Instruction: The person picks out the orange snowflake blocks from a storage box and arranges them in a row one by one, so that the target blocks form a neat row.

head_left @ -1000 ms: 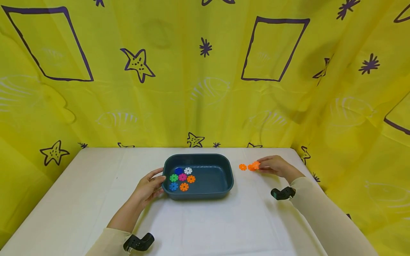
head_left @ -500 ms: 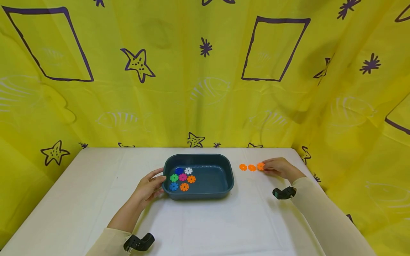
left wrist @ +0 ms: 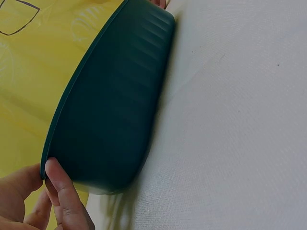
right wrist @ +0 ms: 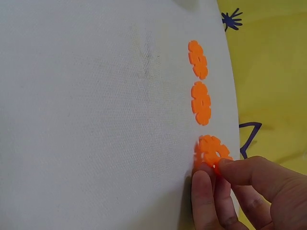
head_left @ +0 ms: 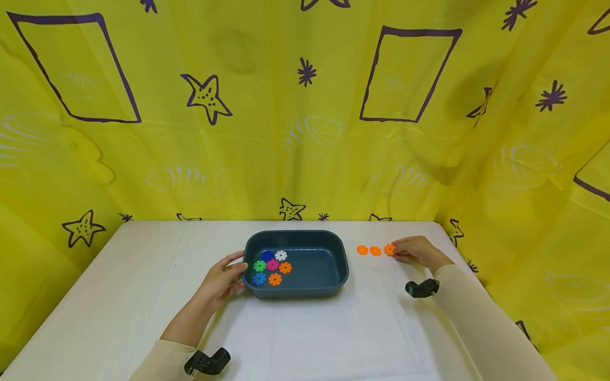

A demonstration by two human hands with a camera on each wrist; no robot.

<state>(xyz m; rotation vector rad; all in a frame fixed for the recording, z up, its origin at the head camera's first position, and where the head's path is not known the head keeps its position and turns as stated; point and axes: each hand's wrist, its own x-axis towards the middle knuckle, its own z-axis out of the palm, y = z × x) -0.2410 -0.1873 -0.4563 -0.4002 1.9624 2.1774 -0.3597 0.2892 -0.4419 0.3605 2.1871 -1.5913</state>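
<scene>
My left hand (head_left: 221,280) grips the left end of a dark teal plastic tub (head_left: 300,292); in the left wrist view thumb and fingers pinch its rim (left wrist: 62,103). Inside, at the left, lie several notched flower-shaped plastic discs, among them a white disc (head_left: 280,255), a green disc (head_left: 259,265) and a pink disc (head_left: 272,264). Right of the tub, my right hand (head_left: 413,251) pinches an orange disc (right wrist: 211,147) between thumb and fingers, tilted close over the tabletop. Two more orange discs lie flat in line with it, a middle one (right wrist: 201,103) and a farther one (right wrist: 197,59).
A white cloth covers the table (head_left: 314,338). Behind it and along both sides hangs a yellow curtain (head_left: 267,159) with dark drawn stars and frames. Black camera mounts sit on the left wrist (head_left: 207,362) and the right wrist (head_left: 422,288).
My right hand has shifted a little to the right with its orange disc, from overlapping the middle disc to beside it, and slightly lower. The left hand keeps its grip on the tub.
</scene>
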